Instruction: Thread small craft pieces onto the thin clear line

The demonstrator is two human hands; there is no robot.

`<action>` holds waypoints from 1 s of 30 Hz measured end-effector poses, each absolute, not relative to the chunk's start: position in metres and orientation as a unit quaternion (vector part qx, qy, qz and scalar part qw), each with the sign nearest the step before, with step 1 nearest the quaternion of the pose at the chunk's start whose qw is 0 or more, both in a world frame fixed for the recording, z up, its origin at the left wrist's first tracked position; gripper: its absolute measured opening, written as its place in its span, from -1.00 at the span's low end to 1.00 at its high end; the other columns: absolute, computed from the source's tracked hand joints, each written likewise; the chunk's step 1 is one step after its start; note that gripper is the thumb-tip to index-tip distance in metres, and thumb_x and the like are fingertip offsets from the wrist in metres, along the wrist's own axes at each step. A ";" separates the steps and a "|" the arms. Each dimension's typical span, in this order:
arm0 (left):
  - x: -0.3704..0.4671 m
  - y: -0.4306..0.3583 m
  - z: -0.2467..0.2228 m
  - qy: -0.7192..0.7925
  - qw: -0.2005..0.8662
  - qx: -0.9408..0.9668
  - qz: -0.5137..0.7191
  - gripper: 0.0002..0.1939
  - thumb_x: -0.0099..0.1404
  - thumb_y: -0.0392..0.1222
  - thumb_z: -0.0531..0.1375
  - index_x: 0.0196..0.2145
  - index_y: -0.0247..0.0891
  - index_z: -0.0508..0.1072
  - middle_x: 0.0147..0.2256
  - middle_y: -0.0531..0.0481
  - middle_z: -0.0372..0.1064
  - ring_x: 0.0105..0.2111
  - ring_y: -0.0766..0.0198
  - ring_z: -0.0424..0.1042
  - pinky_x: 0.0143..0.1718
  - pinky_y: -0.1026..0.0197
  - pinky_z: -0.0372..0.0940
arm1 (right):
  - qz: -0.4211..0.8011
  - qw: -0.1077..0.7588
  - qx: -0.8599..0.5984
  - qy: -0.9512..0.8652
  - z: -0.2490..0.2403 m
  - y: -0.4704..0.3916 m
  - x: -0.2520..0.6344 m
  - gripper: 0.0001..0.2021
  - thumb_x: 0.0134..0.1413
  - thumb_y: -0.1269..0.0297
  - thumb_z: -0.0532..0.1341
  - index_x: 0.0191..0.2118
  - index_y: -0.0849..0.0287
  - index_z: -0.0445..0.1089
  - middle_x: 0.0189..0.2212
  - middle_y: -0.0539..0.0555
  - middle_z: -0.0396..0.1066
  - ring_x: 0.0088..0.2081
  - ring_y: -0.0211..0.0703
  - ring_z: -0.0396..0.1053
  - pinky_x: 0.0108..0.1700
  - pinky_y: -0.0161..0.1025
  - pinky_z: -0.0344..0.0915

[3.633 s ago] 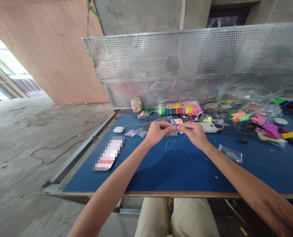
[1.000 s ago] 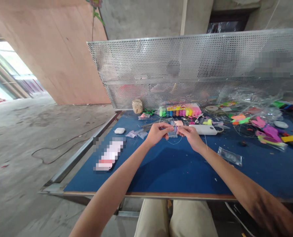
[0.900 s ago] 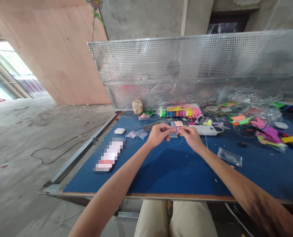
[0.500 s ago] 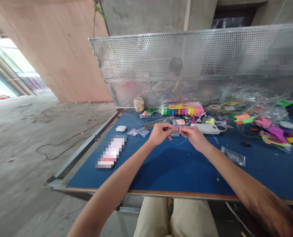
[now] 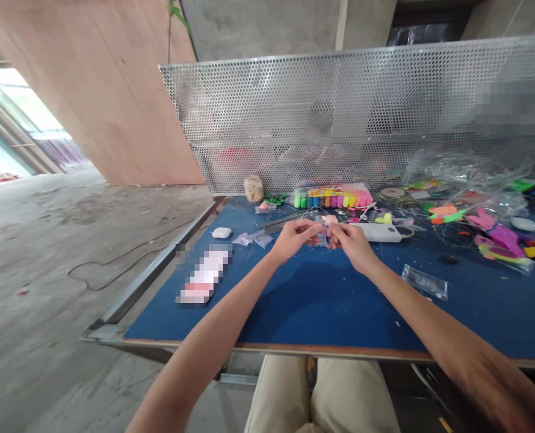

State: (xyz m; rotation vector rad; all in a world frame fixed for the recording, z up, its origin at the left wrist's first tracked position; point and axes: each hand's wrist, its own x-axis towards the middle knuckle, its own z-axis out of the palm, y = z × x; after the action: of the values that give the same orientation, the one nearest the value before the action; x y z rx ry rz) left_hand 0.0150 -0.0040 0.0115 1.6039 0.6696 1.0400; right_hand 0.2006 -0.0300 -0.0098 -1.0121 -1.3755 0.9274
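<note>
Over the blue table (image 5: 303, 307), my left hand (image 5: 295, 238) and my right hand (image 5: 348, 242) are close together with fingers pinched. Something small and purple shows between the fingertips, too small to make out, and a thin wire curves below them. Just behind the fingers lies a lump of pale pink clay (image 5: 330, 219). A white power strip (image 5: 379, 232) sits right beside my right hand. To the left of my left hand are small bags of purple material (image 5: 244, 239).
A perforated metal screen (image 5: 294, 114) stands along the back. Near it are a multicoloured clay set (image 5: 333, 197) and a beige lump (image 5: 253, 189). A white case (image 5: 222, 233) lies left, a clear packet (image 5: 424, 282) right, and colourful cut-outs (image 5: 504, 240) far right.
My hands have shifted slightly at the fingertips, with the right fingers turned further inward over the small item. The view has moved a little.
</note>
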 end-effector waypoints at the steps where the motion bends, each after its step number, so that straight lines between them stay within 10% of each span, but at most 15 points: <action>1: 0.014 -0.003 0.012 0.280 0.539 0.667 0.431 -0.54 0.27 0.13 0.24 -0.11 -0.34 0.53 -0.13 -0.21 0.53 -0.30 0.23 0.55 -0.22 0.14 0.47 | 0.388 0.558 -0.434 -0.591 -0.009 -0.030 0.203 -0.55 0.12 -0.18 0.18 -0.44 0.15 0.39 -0.68 -0.09 0.14 -0.61 -0.24 0.17 -0.48 -0.25 0.24; 8: 0.006 -0.005 0.022 0.291 0.353 0.762 0.458 -0.49 0.29 0.10 0.23 0.08 -0.26 0.42 -0.05 -0.18 0.51 -0.10 0.15 0.52 -0.07 0.13 0.42 | 0.210 0.456 -0.492 -0.711 0.004 -0.032 0.218 -0.53 0.20 -0.11 0.13 -0.36 0.21 0.54 -0.62 0.00 0.35 -0.52 -0.17 0.29 -0.46 -0.26 0.13; 13: 0.007 -0.008 0.026 0.310 0.190 0.844 0.394 -0.70 0.33 0.02 0.20 -0.09 -0.18 0.55 -0.16 -0.05 0.54 -0.32 0.30 0.51 -0.24 0.24 0.40 | 0.159 0.443 -0.477 -0.742 0.011 -0.041 0.212 -0.56 0.29 0.01 0.07 -0.46 0.18 0.49 -0.57 0.02 0.45 -0.54 -0.17 0.31 -0.44 -0.24 0.15; 30: 0.006 -0.011 0.035 0.305 0.184 0.850 0.388 -0.69 0.32 0.05 0.19 -0.25 -0.21 0.62 -0.36 -0.05 0.48 -0.43 0.32 0.33 -0.39 0.27 0.16 | 0.103 0.464 -0.457 -0.752 0.019 -0.050 0.211 -0.70 0.21 0.03 0.18 -0.24 0.10 0.56 -0.36 0.09 0.57 -0.41 -0.05 0.46 -0.33 -0.14 0.35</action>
State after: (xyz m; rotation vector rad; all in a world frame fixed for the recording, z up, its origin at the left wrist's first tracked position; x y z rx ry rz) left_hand 0.0058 -0.0115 0.0347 2.3963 0.8585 1.0941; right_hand 0.2110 -0.0504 0.0194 -1.1229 -1.8484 0.2524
